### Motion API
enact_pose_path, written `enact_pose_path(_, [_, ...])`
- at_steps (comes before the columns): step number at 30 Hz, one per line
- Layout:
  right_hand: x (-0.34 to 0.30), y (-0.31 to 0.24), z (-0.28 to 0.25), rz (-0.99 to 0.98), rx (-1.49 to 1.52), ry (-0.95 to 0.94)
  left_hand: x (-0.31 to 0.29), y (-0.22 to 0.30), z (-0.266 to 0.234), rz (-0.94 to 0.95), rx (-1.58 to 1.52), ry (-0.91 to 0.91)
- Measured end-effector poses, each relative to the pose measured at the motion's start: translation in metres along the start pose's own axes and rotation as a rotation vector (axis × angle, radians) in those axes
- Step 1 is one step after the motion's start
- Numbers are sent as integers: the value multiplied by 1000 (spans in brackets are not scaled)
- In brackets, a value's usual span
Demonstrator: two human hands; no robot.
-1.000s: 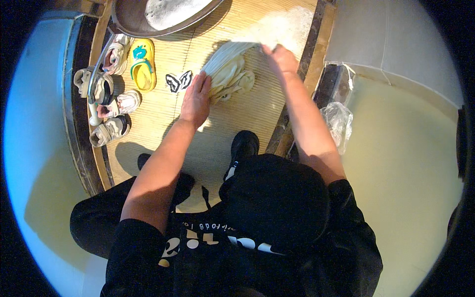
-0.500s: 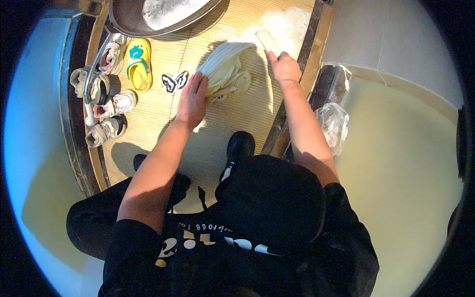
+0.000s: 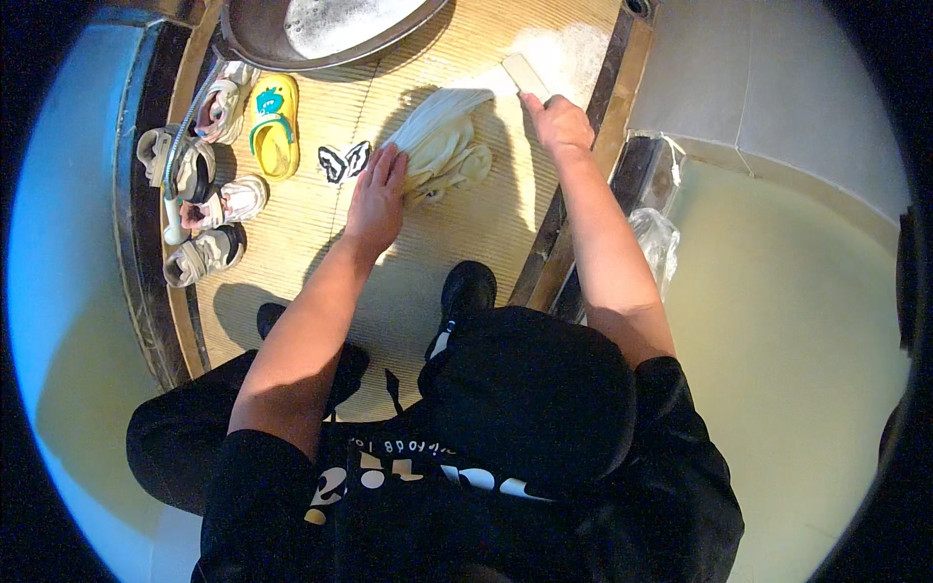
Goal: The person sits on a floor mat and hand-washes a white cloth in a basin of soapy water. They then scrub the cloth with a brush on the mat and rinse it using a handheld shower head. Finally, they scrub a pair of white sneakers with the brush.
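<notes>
A pale cream-yellow cloth [image 3: 449,146] lies bunched on the ribbed yellowish floor. My left hand [image 3: 377,199] rests against its left edge, fingers stretched out, gripping nothing that I can see. To the right of the cloth, my right hand [image 3: 564,126] is closed around the near end of a flat pale rectangular tool [image 3: 526,74]. The tool's far end points up and left over white suds [image 3: 573,53]. Its underside is hidden, so I cannot tell whether it has bristles. Just left of the cloth sits a small black-and-white butterfly-shaped thing [image 3: 343,162].
A dark wide basin [image 3: 394,44] with foamy water stands at the far edge. A yellow clog [image 3: 275,128] and several sneakers [image 3: 206,257] line the left side, with a shower hose [image 3: 178,146] over them. A clear plastic bag [image 3: 654,243] lies on the right-hand ledge.
My right hand and the flat tool have shifted very slightly. The cloth and my left hand look nearly the same; the whole view has moved a little.
</notes>
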State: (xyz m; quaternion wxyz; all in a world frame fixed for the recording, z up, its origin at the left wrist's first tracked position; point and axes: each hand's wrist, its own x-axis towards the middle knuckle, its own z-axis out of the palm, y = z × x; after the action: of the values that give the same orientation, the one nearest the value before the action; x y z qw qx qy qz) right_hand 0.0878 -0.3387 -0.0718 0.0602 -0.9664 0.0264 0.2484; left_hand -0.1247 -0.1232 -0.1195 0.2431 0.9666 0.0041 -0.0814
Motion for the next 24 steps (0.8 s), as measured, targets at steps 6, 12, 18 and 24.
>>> enact_pose_path(6, [-52,-46,48,-364,36,-100,-3,-1,1,-21,-32,35])
enact_pose_path(12, [-5,-5,26,-89,48,-14,0,0,-1,14,-55,-4])
enact_pose_path(18, [-44,-32,41,-335,45,-37,-3,-1,3,-61,-44,26])
enact_pose_path(24, [-43,-18,69,-284,81,28,0,-5,2,32,-56,34])
